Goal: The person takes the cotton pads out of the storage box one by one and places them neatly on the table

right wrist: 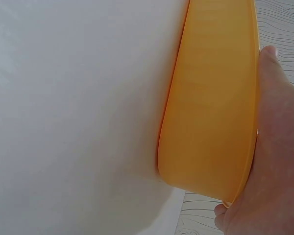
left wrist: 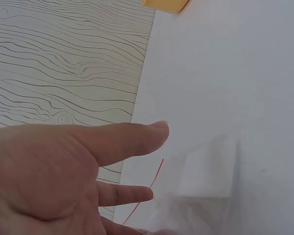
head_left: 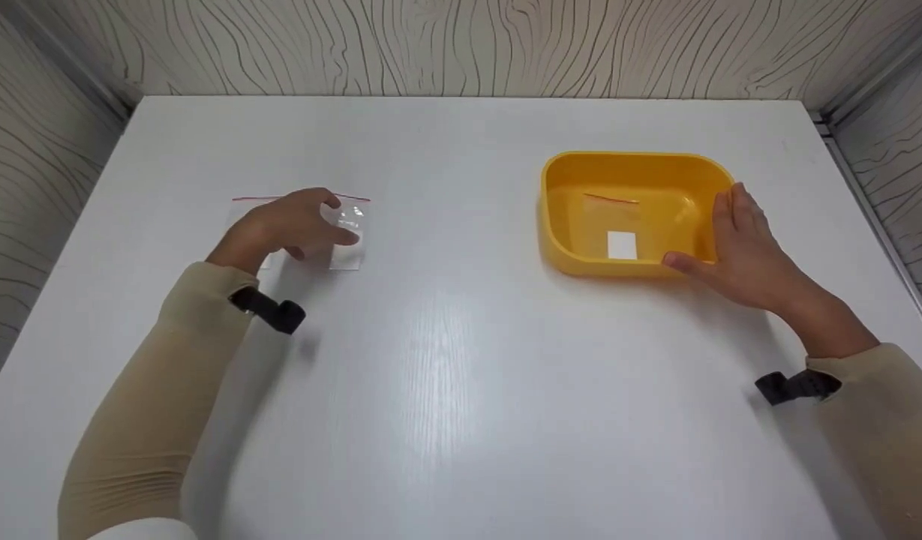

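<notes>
My left hand hovers over clear zip bags at the left of the table, fingers spread and nothing gripped. The right-hand bag shows a red seal line and a white label; the left-hand bag is mostly covered by the hand. In the left wrist view, thumb and fingers stand apart over a clear bag. My right hand rests on the right front corner of a yellow tub, thumb at the front rim, fingers straight along the right side. Inside the tub lies a similar bag with a white label.
The white table runs back to a wall with a wood-grain line pattern. Similar panels flank the table at left and right.
</notes>
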The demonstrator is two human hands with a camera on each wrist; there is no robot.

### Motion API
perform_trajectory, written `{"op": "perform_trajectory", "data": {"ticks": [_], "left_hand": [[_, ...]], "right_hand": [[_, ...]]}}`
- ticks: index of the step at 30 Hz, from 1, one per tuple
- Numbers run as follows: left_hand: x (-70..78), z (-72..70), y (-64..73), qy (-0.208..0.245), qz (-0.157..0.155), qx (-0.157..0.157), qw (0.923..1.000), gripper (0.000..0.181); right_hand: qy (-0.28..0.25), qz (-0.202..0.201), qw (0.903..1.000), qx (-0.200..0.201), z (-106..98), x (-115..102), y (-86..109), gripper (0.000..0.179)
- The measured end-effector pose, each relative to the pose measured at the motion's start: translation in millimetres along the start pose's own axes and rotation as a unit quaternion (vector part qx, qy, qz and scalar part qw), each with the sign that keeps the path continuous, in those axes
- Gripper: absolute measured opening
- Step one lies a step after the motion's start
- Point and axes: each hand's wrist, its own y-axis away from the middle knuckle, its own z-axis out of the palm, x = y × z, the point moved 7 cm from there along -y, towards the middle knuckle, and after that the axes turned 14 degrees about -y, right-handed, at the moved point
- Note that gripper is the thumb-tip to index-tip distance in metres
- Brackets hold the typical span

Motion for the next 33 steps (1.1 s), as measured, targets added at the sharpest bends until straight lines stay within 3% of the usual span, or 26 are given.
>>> {"op": "perform_trajectory", "data": {"ticks": [15,27,33], "left_hand": [[1.7,-9.2,5.4,0.001,0.021,-0.015,0.9997,0.078],[2.2,-19.4,6.2,-0.040,0.009,0.014,0.9991,0.075],[6.0,-24.8,6.7,-0.010,0.035,0.024,0.9991,0.071]], "right_hand": [[0.004,0.011,0.9999,-0.007,0.1,-1.1,-0.5,0.120],[0.003,0.011,0.9999,-0.006,0.5,0.1,-0.6,0.120],[0.004,0.010,0.9999,-0.006,0.5,0.2,-1.1,0.120]]}}
